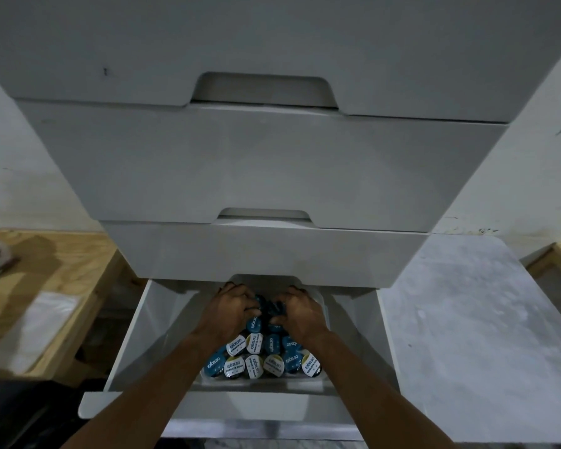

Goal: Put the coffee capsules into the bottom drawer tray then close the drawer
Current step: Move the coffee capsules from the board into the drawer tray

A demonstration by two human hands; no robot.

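Capsules (260,357) are sitting in the clear tray (308,376) inside the pulled-out bottom drawer (133,348), blue and white lids facing up. Our left hand (232,311) and right hand (300,311) are both curled around a dark bunch of them at the back of the tray. How many we're gripping we can't tell, since the fingers cover them and the drawer above (266,254) shades that end. Tray's rear edge is hidden too.

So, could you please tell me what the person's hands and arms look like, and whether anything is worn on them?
Both forearms are bare, with no sleeves in view. The left hand and right hand show no gloves, watch or bracelets; rings cannot be told.
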